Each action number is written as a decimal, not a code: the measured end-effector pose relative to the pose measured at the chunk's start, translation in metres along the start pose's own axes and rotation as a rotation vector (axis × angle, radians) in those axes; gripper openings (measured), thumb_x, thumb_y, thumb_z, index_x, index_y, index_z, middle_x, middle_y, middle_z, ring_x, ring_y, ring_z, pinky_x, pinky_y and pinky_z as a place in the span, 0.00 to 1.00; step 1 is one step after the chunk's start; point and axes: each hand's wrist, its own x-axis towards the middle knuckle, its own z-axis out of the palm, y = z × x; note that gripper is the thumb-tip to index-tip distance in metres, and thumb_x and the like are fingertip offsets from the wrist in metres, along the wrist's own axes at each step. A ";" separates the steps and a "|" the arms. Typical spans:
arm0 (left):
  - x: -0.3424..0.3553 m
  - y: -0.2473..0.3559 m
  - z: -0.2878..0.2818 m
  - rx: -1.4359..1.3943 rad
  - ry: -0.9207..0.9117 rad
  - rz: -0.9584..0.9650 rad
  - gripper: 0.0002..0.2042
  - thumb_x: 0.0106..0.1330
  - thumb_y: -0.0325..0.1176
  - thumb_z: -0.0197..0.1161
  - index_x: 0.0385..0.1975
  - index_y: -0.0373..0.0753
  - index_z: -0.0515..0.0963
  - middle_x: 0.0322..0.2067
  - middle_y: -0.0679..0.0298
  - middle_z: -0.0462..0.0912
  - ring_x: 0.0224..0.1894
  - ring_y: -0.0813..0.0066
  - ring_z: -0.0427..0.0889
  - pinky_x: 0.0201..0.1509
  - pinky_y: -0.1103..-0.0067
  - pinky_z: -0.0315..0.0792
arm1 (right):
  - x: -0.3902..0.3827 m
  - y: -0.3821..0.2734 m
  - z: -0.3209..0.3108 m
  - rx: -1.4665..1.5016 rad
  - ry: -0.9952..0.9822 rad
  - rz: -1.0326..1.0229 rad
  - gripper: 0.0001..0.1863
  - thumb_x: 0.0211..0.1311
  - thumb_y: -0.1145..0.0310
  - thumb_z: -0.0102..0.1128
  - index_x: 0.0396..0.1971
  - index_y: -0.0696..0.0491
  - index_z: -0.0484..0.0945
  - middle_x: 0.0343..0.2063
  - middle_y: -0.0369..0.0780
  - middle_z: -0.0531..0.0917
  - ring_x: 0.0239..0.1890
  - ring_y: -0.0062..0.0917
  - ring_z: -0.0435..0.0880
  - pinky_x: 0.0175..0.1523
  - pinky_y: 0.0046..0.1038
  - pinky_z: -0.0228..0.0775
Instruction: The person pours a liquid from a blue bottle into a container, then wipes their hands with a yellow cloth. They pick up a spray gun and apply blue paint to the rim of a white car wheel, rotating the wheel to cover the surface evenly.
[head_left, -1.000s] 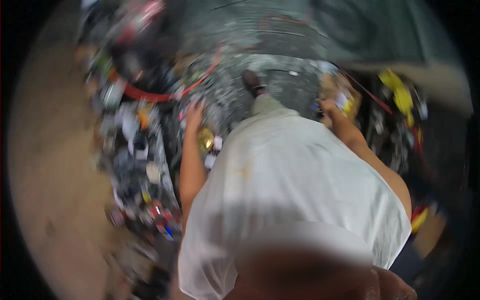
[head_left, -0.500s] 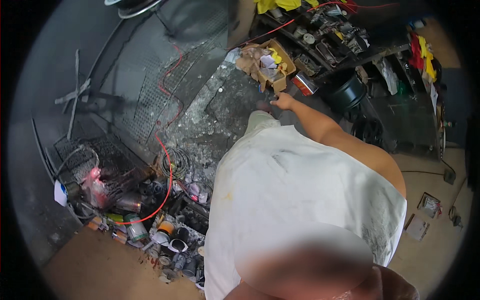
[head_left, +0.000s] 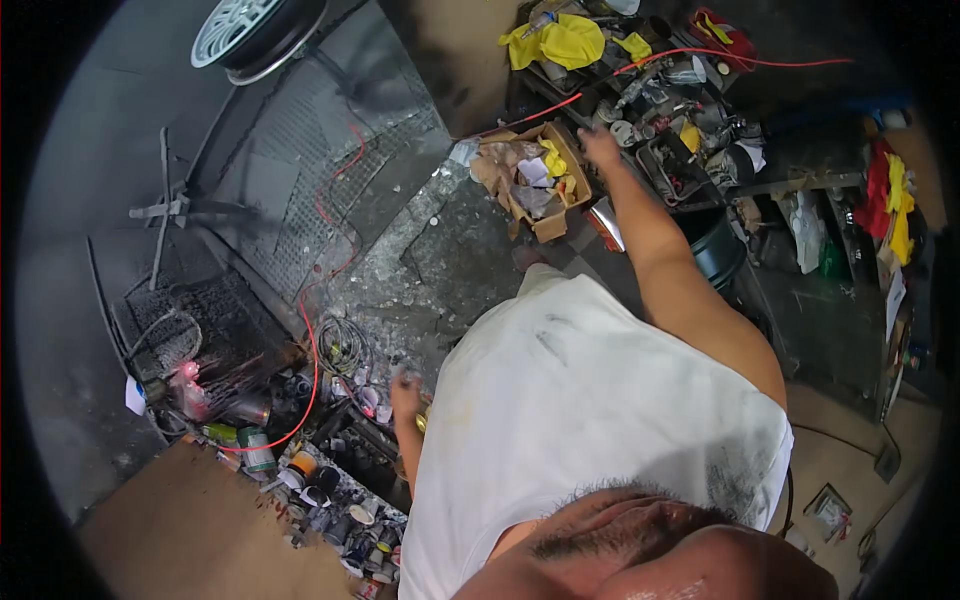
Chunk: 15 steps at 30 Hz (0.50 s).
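Whether either grip is closing on anything, I cannot tell: the right hand [head_left: 600,148] is hovering just beside the right edge of one cardboard box [head_left: 550,228], next to one cluttered bench [head_left: 800,184], while the left hand [head_left: 405,395] is hanging near one coil of cable [head_left: 343,347], its fingers showing too dimly. Reaching toward the bench edge seems to be the step in hand; picking anything there would be calling for careful finger placement among crowded pieces. One red-and-silver can [head_left: 607,224] is sitting between the box and the right forearm. Farther out, one large yellow cloth [head_left: 560,42] is lying on the bench, one silver-spoked wheel [head_left: 236,30] is showing at upper left, and loose cans and cups [head_left: 258,450] are crowding lower left, too jumbled for counting.
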 end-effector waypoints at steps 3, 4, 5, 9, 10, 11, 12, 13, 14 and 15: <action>-0.065 -0.026 0.041 0.036 -0.173 -0.187 0.15 0.62 0.30 0.62 0.45 0.29 0.76 0.33 0.56 0.81 0.35 0.71 0.78 0.42 0.76 0.72 | 0.045 -0.040 -0.019 0.399 0.054 -0.021 0.34 0.60 0.56 0.66 0.61 0.59 0.68 0.43 0.43 0.82 0.41 0.23 0.81 0.37 0.28 0.77; -0.087 -0.031 0.046 0.035 -0.189 -0.246 0.14 0.62 0.30 0.62 0.45 0.29 0.76 0.33 0.56 0.81 0.35 0.71 0.78 0.42 0.76 0.72 | 0.050 -0.064 -0.026 0.484 0.054 -0.014 0.34 0.60 0.57 0.66 0.61 0.59 0.68 0.43 0.42 0.82 0.40 0.22 0.81 0.37 0.27 0.77; -0.102 -0.033 0.047 0.015 -0.198 -0.283 0.14 0.63 0.30 0.61 0.45 0.29 0.76 0.33 0.57 0.82 0.35 0.71 0.78 0.42 0.75 0.72 | 0.055 -0.077 -0.038 0.565 0.073 -0.008 0.33 0.60 0.57 0.66 0.61 0.59 0.68 0.44 0.41 0.81 0.40 0.21 0.80 0.37 0.25 0.76; -0.107 -0.019 0.022 -0.037 -0.203 -0.307 0.14 0.64 0.30 0.61 0.46 0.30 0.76 0.33 0.57 0.82 0.35 0.71 0.78 0.42 0.75 0.72 | 0.121 -0.054 -0.083 0.376 0.414 -0.142 0.34 0.56 0.56 0.68 0.57 0.63 0.70 0.45 0.50 0.81 0.45 0.42 0.81 0.50 0.39 0.71; -0.110 -0.017 0.018 -0.063 -0.190 -0.315 0.13 0.64 0.30 0.61 0.46 0.30 0.76 0.33 0.58 0.82 0.35 0.71 0.78 0.42 0.75 0.72 | 0.129 -0.053 -0.092 0.268 0.567 -0.165 0.35 0.56 0.55 0.69 0.57 0.63 0.69 0.45 0.51 0.80 0.46 0.43 0.80 0.51 0.39 0.71; -0.113 -0.015 0.018 -0.101 -0.167 -0.318 0.13 0.64 0.29 0.60 0.46 0.30 0.76 0.34 0.58 0.82 0.35 0.71 0.78 0.42 0.75 0.72 | 0.138 -0.055 -0.100 0.154 0.714 -0.200 0.37 0.55 0.54 0.69 0.57 0.64 0.69 0.46 0.52 0.80 0.48 0.43 0.79 0.52 0.40 0.70; -0.118 -0.014 0.016 -0.138 -0.144 -0.325 0.13 0.65 0.29 0.60 0.46 0.30 0.76 0.34 0.58 0.82 0.35 0.71 0.78 0.43 0.75 0.72 | 0.143 -0.056 -0.104 0.234 0.822 -0.060 0.40 0.54 0.53 0.70 0.58 0.67 0.67 0.48 0.55 0.78 0.54 0.45 0.76 0.56 0.42 0.69; -0.119 -0.012 0.014 -0.180 -0.119 -0.320 0.13 0.65 0.29 0.60 0.46 0.30 0.76 0.34 0.58 0.82 0.35 0.71 0.78 0.43 0.75 0.72 | 0.152 -0.055 -0.109 0.244 0.777 0.075 0.40 0.54 0.53 0.70 0.58 0.67 0.67 0.50 0.55 0.76 0.55 0.45 0.76 0.57 0.43 0.68; -0.120 -0.010 0.013 -0.224 -0.095 -0.320 0.13 0.65 0.29 0.60 0.46 0.30 0.76 0.34 0.59 0.82 0.35 0.71 0.78 0.43 0.75 0.72 | 0.159 -0.052 -0.116 0.252 0.729 0.210 0.41 0.54 0.52 0.71 0.58 0.68 0.67 0.52 0.56 0.75 0.57 0.46 0.75 0.57 0.43 0.68; -0.119 -0.009 0.013 -0.274 -0.072 -0.315 0.13 0.65 0.29 0.60 0.46 0.30 0.76 0.34 0.59 0.82 0.35 0.72 0.78 0.43 0.75 0.72 | 0.166 -0.048 -0.124 0.258 0.678 0.343 0.42 0.53 0.52 0.71 0.58 0.69 0.67 0.54 0.57 0.74 0.58 0.47 0.74 0.58 0.43 0.68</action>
